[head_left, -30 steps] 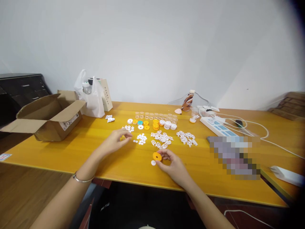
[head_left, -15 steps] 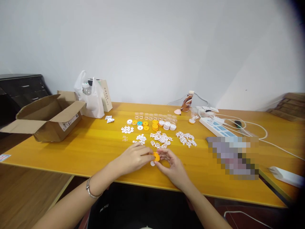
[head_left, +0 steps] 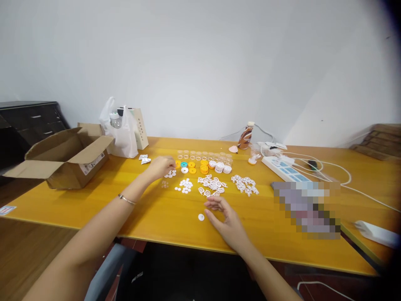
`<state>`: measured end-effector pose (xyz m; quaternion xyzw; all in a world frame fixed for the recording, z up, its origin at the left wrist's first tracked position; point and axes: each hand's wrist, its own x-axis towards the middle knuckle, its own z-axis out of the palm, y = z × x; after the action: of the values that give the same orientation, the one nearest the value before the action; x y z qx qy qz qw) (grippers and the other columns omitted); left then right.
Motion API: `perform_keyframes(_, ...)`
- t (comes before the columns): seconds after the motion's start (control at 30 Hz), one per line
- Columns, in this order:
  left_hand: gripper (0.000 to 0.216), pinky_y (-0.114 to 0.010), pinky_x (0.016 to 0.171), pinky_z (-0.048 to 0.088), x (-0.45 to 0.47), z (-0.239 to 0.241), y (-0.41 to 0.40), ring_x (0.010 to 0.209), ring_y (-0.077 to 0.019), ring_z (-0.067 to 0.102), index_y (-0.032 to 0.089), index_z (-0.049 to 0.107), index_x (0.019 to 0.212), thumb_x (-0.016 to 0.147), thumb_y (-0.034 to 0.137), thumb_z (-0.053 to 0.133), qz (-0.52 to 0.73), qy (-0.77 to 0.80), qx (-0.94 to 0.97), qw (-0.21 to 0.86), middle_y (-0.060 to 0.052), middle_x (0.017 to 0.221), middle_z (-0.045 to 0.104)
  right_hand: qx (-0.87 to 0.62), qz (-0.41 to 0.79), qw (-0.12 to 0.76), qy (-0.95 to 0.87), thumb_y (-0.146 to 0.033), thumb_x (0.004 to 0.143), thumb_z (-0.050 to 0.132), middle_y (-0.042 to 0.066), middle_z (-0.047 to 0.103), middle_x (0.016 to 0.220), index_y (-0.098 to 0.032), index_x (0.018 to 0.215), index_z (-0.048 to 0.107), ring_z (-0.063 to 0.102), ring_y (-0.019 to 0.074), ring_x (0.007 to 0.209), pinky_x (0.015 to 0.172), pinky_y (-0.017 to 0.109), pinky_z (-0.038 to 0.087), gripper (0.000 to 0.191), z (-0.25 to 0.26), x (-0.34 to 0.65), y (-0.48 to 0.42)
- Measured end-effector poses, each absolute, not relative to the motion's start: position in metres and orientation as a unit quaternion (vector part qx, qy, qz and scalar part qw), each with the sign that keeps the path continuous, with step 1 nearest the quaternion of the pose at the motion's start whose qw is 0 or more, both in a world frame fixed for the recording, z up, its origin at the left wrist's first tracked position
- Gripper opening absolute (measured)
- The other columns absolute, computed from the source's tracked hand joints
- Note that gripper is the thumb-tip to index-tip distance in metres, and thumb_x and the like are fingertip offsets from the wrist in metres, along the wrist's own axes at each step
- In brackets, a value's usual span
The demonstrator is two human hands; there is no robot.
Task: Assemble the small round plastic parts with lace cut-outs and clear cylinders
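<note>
Small round white disc beside right hand

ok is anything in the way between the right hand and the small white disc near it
Nothing visible: the small white disc lies close beside the right hand, on its thumb side, with no other part between them.

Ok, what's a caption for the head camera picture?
Left hand near orange, teal and white plastic rings; open right hand beside small white round disc.
</note>
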<state>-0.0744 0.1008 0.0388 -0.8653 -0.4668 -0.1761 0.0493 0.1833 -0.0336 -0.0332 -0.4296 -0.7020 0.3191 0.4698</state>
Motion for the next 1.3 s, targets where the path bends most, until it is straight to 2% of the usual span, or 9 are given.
perform_keyframes(0.27, 0.021, -0.030, 0.072, 0.037, -0.040, 0.013, 0.126, 0.080, -0.0218, 0.059, 0.016, 0.066, 0.071, 0.079, 0.012, 0.047, -0.125, -0.451, -0.882, 0.057, -0.009, 0.082, 0.065, -0.430, 0.322, 0.464, -0.704, -0.031, 0.081, 0.056, 0.006, 0.064, 0.096, -0.022, 0.103, 0.051, 0.061, 0.0181, 0.091, 0.085, 0.037, 0.050, 0.025, -0.034, 0.183, -0.034)
perform_keyframes(0.47, 0.019, -0.031, 0.079, 0.039, -0.034, 0.022, 0.106, 0.090, -0.0219, 0.058, 0.017, 0.066, 0.089, 0.084, 0.017, 0.047, -0.139, -0.439, -0.887, 0.043, -0.010, 0.096, 0.064, -0.432, 0.339, 0.471, -0.691, -0.033, 0.082, 0.055, 0.006, 0.065, 0.096, -0.022, 0.101, 0.053, 0.061, 0.0182, 0.091, 0.086, 0.036, 0.049, 0.022, -0.033, 0.184, -0.034)
perform_keyframes(0.6, 0.018, -0.023, 0.076, 0.042, -0.019, 0.029, 0.049, 0.084, -0.0149, 0.059, 0.020, 0.064, 0.093, 0.088, 0.029, 0.050, -0.154, -0.340, -0.926, -0.055, -0.003, 0.089, 0.065, -0.428, 0.369, 0.512, -0.646, -0.037, 0.082, 0.055, 0.006, 0.065, 0.093, -0.021, 0.098, 0.054, 0.061, 0.0179, 0.089, 0.085, 0.035, 0.049, 0.022, -0.032, 0.187, -0.030)
perform_keyframes(0.7, 0.023, -0.023, 0.073, 0.044, -0.007, 0.023, 0.008, 0.084, -0.0161, 0.060, 0.021, 0.061, 0.098, 0.083, 0.039, 0.056, -0.148, -0.267, -0.943, -0.132, -0.004, 0.093, 0.064, -0.430, 0.378, 0.530, -0.625, -0.039, 0.081, 0.057, 0.005, 0.064, 0.091, -0.021, 0.095, 0.055, 0.061, 0.0178, 0.088, 0.084, 0.034, 0.049, 0.023, -0.031, 0.186, -0.029)
perform_keyframes(0.87, 0.009, -0.026, 0.070, 0.045, 0.003, 0.001, -0.011, 0.076, -0.0171, 0.061, 0.021, 0.061, 0.084, 0.084, 0.019, 0.052, -0.153, -0.291, -0.937, -0.115, -0.004, 0.084, 0.065, -0.432, 0.378, 0.541, -0.615, -0.040, 0.079, 0.058, 0.005, 0.064, 0.091, -0.022, 0.096, 0.055, 0.061, 0.0184, 0.089, 0.084, 0.035, 0.049, 0.025, -0.024, 0.193, -0.030)
perform_keyframes(1.0, 0.010, -0.029, 0.067, 0.045, 0.002, -0.005, -0.009, 0.074, -0.0176, 0.061, 0.022, 0.059, 0.082, 0.083, 0.017, 0.050, -0.160, -0.307, -0.933, -0.099, -0.003, 0.083, 0.064, -0.467, 0.310, 0.552, -0.618, -0.043, 0.076, 0.060, 0.006, 0.065, 0.093, -0.022, 0.097, 0.056, 0.061, 0.0193, 0.088, 0.081, 0.035, 0.049, 0.030, -0.012, 0.232, -0.004)
perform_keyframes(1.1, 0.011, -0.031, 0.068, 0.044, -0.002, -0.002, -0.015, 0.075, -0.0179, 0.060, 0.022, 0.058, 0.083, 0.084, 0.017, 0.049, -0.168, -0.321, -0.928, -0.085, -0.002, 0.083, 0.064, -0.580, 0.172, 0.519, -0.604, -0.042, 0.078, 0.053, 0.007, 0.064, 0.095, -0.021, 0.100, 0.055, 0.061, 0.0186, 0.085, 0.078, 0.034, 0.049, 0.031, -0.001, 0.277, 0.041)
perform_keyframes(1.2, 0.012, -0.030, 0.070, 0.043, -0.010, 0.005, -0.021, 0.076, -0.0169, 0.059, 0.022, 0.059, 0.085, 0.084, 0.017, 0.049, -0.183, -0.338, -0.920, -0.073, -0.002, 0.084, 0.063, -0.643, 0.119, 0.491, -0.576, -0.033, 0.073, 0.055, 0.011, 0.062, 0.100, -0.017, 0.098, 0.055, 0.059, 0.0220, 0.087, 0.081, 0.039, 0.046, 0.029, 0.009, 0.317, 0.095)
perform_keyframes(1.3, 0.012, -0.028, 0.073, 0.043, -0.030, 0.015, -0.020, 0.078, -0.0160, 0.059, 0.021, 0.060, 0.085, 0.084, 0.018, 0.048, -0.212, -0.371, -0.901, -0.077, -0.002, 0.084, 0.063, -0.689, 0.069, 0.460, -0.556, -0.026, 0.066, 0.059, 0.016, 0.057, 0.107, -0.013, 0.100, 0.053, 0.053, 0.0283, 0.100, 0.088, 0.044, 0.038, 0.037, 0.013, 0.341, 0.140)
